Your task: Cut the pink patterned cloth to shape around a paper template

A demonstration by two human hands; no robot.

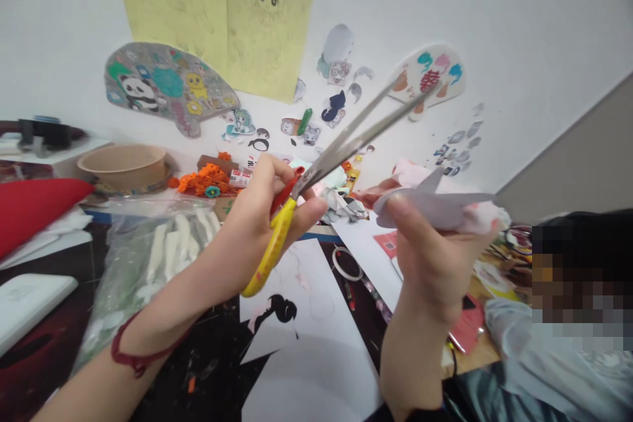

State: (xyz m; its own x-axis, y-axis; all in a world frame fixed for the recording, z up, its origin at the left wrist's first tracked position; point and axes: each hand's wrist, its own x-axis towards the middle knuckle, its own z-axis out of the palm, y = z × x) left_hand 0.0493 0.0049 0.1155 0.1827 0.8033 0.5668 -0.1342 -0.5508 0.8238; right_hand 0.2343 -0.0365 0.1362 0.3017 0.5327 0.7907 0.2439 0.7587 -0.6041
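Note:
My left hand is closed around the yellow and red handles of a pair of scissors. Their long steel blades point up and to the right, slightly parted. A red cord is tied round that wrist. My right hand pinches a piece of white and pink paper that is folded or curled, held just right of the scissors' pivot. Both hands are raised above a dark table.
A clear plastic bag of white pieces lies at left, beside a brown paper bowl and orange paper flowers. White sheets with a drawn figure lie below my hands. Drawings and stickers cover the wall. Another person sits at lower right.

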